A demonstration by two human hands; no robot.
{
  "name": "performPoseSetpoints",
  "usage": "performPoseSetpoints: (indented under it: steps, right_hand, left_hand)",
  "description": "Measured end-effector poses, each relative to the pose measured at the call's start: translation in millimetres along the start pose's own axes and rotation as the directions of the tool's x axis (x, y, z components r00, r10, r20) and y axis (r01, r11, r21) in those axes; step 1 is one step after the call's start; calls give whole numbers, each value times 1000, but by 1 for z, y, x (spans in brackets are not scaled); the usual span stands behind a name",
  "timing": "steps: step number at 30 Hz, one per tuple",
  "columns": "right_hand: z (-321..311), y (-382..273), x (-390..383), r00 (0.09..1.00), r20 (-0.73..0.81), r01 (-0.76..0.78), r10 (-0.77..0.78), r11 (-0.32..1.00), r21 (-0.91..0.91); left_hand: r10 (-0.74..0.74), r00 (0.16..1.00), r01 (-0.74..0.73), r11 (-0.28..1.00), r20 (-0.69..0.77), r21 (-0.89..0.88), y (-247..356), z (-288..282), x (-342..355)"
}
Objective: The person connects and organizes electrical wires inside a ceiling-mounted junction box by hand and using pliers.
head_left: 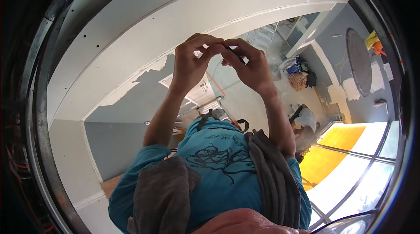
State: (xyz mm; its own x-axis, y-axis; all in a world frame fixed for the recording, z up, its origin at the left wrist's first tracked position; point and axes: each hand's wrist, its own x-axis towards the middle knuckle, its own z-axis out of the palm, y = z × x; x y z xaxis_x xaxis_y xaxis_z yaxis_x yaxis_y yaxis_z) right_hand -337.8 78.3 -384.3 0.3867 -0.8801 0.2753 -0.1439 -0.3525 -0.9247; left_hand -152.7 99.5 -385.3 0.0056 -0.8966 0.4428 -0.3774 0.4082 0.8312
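Observation:
Both of my hands are raised together in front of me, close to the edge of a white plasterboard drop (pixel 175 28). My left hand (pixel 188 61) is closed in a pinch, its fingertips meeting those of the other hand. Whatever lies in that pinch is too small or hidden to name. My right hand (pixel 256 67) is closed too, around a small, slim, dark object (pixel 239 56) that shows only partly between thumb and fingers. Its kind cannot be made out.
A metal frame (pixel 40 116) curves past on the left. Far below, a person (pixel 305 118) is on the right, near a window with a yellow pane (pixel 339 140). Bags (pixel 297 80) lie on the floor beside a wall. A round grey panel (pixel 359 61) is at the right wall.

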Motion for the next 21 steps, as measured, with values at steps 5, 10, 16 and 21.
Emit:
performPoseSetpoints:
  steps: [5,10,16,21]
  right_hand:
    - [-1,8,-5,999,38,9,-9,1000,7]
    - [2,13,-13,990,24,138,-138,990,15]
    - [1,12,-18,970,-51,225,-238,957,-181]
    - [-10,25,-23,972,-131,141,-194,932,-334]
  left_hand:
    - [74,993,-62,990,-92,130,-6,7,-5]
    - [-105,980,93,993,-171,-72,-15,10,1]
    - [-29,955,10,998,-295,-65,0,13,5]
    - [43,933,-72,995,-358,-68,9,5,18]
